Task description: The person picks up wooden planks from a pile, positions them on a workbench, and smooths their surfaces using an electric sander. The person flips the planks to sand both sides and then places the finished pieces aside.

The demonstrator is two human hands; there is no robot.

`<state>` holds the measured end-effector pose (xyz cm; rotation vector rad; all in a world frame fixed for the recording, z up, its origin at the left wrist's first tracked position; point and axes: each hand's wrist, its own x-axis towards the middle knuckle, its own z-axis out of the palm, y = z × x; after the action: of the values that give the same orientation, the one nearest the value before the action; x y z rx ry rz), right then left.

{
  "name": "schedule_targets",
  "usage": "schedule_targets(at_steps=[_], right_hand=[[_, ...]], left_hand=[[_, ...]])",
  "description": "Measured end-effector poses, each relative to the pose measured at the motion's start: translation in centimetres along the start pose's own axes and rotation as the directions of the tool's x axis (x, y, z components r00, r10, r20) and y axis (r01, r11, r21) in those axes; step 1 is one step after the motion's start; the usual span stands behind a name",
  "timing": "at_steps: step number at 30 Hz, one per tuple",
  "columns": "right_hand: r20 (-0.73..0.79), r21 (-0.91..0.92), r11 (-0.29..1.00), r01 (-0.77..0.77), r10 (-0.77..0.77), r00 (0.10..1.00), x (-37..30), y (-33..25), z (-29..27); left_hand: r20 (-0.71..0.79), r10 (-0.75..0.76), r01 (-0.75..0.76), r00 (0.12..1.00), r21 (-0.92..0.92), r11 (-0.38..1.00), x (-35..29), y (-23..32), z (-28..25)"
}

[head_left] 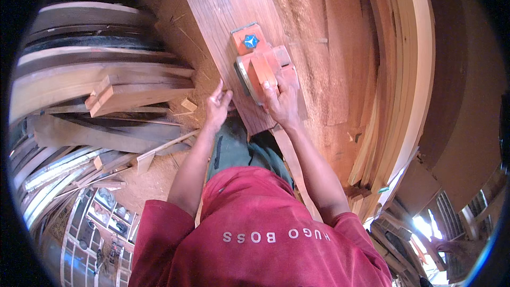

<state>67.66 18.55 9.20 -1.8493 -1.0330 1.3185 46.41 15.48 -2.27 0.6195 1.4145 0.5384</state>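
A long reddish-brown wooden plank (215, 5) stretches away from in front of my body. On its near part sits an orange-red electric hand planer (258, 69) with a blue front knob (251, 41). My right hand (282, 101) is wrapped around the planer's rear handle, thumb on top. Beside the plank's left edge is my left hand (217, 109), its forefinger stretched forward and thumb apart, with nothing seen in it. Whether its fingertips touch the edge I cannot tell.
Stacked boards and a thick timber block (139, 95) lie to the left, near a small wood offcut (188, 104). Wood shavings (289, 0) cover the surface around the plank. Tall curved-looking boards (409, 74) line the right side. A partitioned window frame (106, 212) shows at lower left.
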Motion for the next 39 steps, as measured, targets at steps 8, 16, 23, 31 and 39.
schedule_targets(at_steps=[8, 16, 23, 31, 39], right_hand=[[-0.015, -0.030, 0.999, 0.020, -0.021, 1.000, 12.9, -7.5, 3.2], [-0.059, -0.076, 0.970, 0.232, -0.236, 0.970, 24.5, -15.4, 6.3], [-0.045, -0.235, 0.936, 0.261, -0.278, 0.959, 33.2, -20.2, 8.8], [0.011, -0.050, 0.924, 0.378, -0.378, 0.926, 35.1, -22.1, 8.4], [0.002, 0.036, 0.814, 0.580, -0.580, 0.814, 15.4, -8.6, 6.4]], left_hand=[[-0.013, -0.051, 0.049, 0.999, -0.118, 0.992, -0.1, 2.2, 0.5], [0.083, 0.082, -0.084, 0.993, 0.018, 0.996, 0.4, 1.5, -0.7], [0.068, 0.150, -0.154, 0.986, 0.060, 0.986, 0.5, 1.5, -0.8], [0.115, 0.085, -0.101, 0.990, 0.147, 0.984, 0.6, 2.6, -1.4], [0.068, -0.046, 0.053, 0.997, -0.102, 0.993, 1.6, -0.6, -4.1]])
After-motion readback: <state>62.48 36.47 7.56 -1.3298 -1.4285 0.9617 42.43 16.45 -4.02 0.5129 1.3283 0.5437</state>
